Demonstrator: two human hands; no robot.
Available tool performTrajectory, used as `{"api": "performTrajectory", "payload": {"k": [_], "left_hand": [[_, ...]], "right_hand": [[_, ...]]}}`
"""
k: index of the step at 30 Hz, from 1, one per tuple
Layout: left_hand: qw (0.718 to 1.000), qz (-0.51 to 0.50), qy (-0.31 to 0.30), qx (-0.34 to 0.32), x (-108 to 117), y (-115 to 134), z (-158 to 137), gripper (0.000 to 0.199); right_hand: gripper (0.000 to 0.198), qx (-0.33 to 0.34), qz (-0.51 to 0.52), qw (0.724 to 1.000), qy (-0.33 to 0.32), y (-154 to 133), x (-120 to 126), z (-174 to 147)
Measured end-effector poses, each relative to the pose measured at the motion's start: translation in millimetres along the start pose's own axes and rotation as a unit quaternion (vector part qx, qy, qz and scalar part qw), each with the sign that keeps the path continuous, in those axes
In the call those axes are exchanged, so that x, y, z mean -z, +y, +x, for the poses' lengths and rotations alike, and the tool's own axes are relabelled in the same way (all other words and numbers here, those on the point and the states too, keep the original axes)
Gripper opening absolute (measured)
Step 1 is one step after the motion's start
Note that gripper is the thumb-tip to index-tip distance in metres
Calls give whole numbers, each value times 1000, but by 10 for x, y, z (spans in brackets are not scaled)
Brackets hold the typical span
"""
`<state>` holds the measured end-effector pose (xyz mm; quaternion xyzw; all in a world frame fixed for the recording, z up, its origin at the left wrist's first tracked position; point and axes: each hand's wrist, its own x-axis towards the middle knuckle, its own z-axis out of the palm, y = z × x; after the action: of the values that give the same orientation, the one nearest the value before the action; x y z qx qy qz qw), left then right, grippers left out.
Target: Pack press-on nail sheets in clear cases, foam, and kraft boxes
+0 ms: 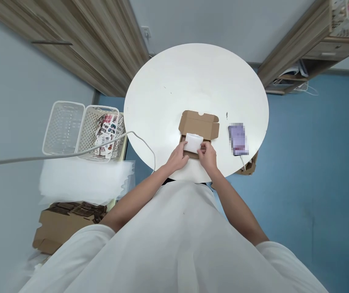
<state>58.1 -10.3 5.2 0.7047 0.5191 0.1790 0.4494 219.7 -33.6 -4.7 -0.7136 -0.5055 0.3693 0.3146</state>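
A small white foam-wrapped packet (pixel 194 143) is held over an open brown cardboard box (pixel 200 125) on the round white table. My left hand (pixel 178 157) grips the packet's left edge between thumb and fingers. At its right edge, my right hand (pixel 208 156) pinches the packet near the lower corner. The box lid is folded back, away from me, with its side flaps spread. What lies inside the wrapping is hidden, and the packet covers most of the box's inside.
On the round table (pixel 199 77), a purple phone (pixel 238 139) with a cable lies to the right. Leftward are a white basket (pixel 84 122) holding printed sheets, white foam sheets (pixel 83 179) and stacked cardboard boxes (pixel 61 228). A grey cable (pixel 101 145) crosses from the left onto the table.
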Motion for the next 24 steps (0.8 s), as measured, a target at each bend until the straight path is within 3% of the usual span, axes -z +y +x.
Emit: {"api": "performTrajectory", "payload": {"k": [5,11,17,24], "left_hand": [[990,114,-74,20,-116,53,14,53],[963,241,-122,22,-196,47,61,49],[947,306,-95,-3,-207,43,78,43],[935,331,-130,-7,-171,122,120,34]], "right_hand": [[16,-4,-112,992,-57,104,-16,10],[23,-38,-239,961,-131,40,-50,101],[24,-41,-338,927,-160,-70,-63,107],[23,-23,-389,902,-188,-174,-80,159]]}}
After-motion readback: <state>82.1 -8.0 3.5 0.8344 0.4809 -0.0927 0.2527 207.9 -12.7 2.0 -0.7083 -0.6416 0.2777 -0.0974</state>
